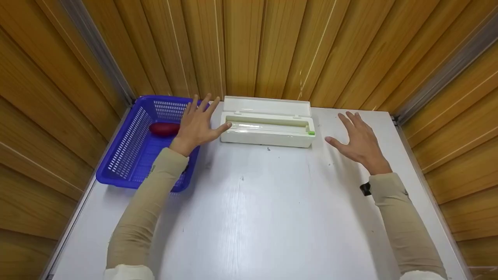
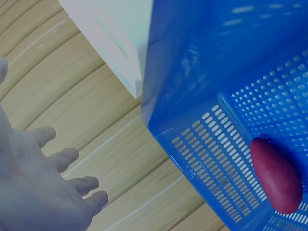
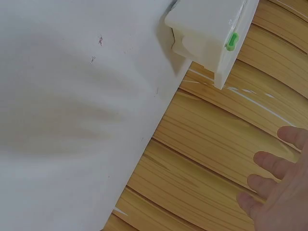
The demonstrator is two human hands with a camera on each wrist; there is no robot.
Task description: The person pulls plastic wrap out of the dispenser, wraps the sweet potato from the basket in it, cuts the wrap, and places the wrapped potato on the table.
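My left hand [image 1: 196,126] hovers with spread fingers over the right side of a blue plastic basket [image 1: 116,181], holding nothing. Inside the basket lies a dark red, smooth, oblong thing [image 1: 163,129], perhaps a sweet potato; the left wrist view shows it whole [image 2: 275,175]. Between the hands, at the table's back, stands a white plastic wrap dispenser [image 1: 268,139], its lid [image 1: 268,105] raised and a roll of clear film [image 1: 264,128] inside. To the right of the dispenser my right hand [image 1: 360,142] is held up, fingers apart and straight, touching nothing. Part of the basket's inside is hidden by my left arm.
The white table [image 1: 268,217] reaches back to a wood-patterned wall [image 1: 272,46], with more such panels at both sides. A small green piece [image 1: 311,133] sits at the dispenser's right end. A black band [image 1: 365,189] is on my right wrist.
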